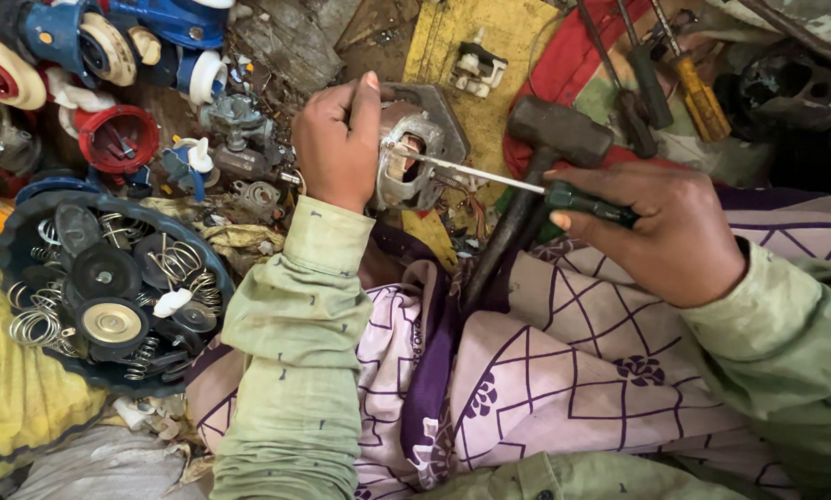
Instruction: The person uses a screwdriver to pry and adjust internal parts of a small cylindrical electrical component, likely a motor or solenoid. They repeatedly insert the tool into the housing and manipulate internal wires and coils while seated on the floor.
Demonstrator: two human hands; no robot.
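A small grey metal motor housing point(411, 157), worn and grimy with an open centre, sits clamped in the left hand point(337, 143). The right hand point(661, 231) is closed around a green-handled screwdriver point(490, 176), tip poking into the housing. A hammer point(536, 176) lies just beneath the screwdriver's shaft, between the hands.

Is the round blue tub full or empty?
Full: the round blue tub holds springs and dark discs nearly to its rim.

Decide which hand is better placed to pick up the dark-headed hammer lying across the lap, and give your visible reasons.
Probably the right hand: it lies beside the dark-headed hammer, though it grips a green-handled screwdriver. The left hand steadies the grey metal motor part.
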